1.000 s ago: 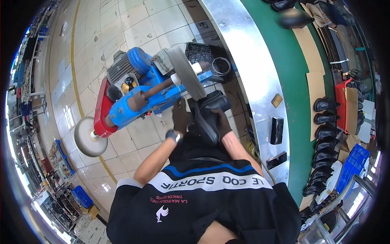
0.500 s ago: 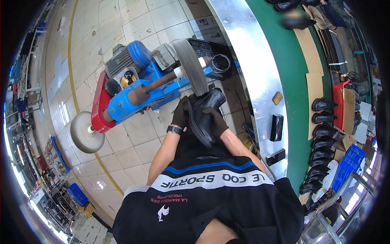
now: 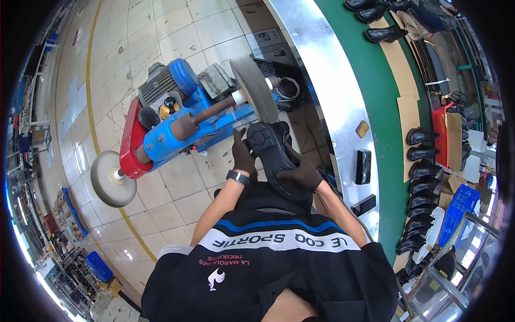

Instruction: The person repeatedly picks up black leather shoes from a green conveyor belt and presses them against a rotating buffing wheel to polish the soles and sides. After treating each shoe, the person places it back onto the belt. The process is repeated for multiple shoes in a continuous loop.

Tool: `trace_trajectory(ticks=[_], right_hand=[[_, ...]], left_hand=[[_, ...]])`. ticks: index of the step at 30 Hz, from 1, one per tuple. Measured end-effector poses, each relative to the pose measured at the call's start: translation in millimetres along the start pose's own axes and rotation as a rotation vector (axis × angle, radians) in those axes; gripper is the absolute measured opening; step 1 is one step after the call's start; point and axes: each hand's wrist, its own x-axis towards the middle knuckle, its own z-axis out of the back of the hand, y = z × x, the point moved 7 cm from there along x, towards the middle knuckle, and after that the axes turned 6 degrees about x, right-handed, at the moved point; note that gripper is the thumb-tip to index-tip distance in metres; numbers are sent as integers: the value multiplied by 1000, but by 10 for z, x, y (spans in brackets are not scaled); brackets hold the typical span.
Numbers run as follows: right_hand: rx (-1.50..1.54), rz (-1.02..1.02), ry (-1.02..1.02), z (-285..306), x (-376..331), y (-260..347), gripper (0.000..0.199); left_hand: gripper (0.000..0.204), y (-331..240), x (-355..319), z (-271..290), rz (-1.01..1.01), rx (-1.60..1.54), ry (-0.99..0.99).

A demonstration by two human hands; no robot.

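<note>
A black boot, its dark sole turned up toward me, is held just below the grey buffing wheel of a blue machine. My right hand, in a dark glove, grips its right side, with the thumb across the sole. On the other side my left hand, gloved too, is closed against the edge by the heel, fingers pointing up along it. The boot's upper is mostly hidden beneath the sole. Its heel end is close to the wheel's lower rim; whether they touch I cannot tell.
The blue machine has a second, pale wheel at its left end. To the right runs a metal-edged bench with a green top. On it are several black shoes, a black box and a tan block.
My hands have rolled the boot over, so its sole now faces up instead of its side. My right hand has shifted a little right and toward me.
</note>
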Motion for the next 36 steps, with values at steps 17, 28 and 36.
trace_trajectory(ticks=[17, 28, 36], right_hand=[[1080, -127, 32, -90, 11, -460, 68], [1551, -145, 192, -1, 475, -821, 63], [1413, -270, 368, -73, -156, -614, 69]], left_hand=[[50, -151, 605, -353, -909, 1789, 423], [40, -403, 520, -471, -662, 1264, 570], [31, -323, -48, -337, -720, 1657, 553]])
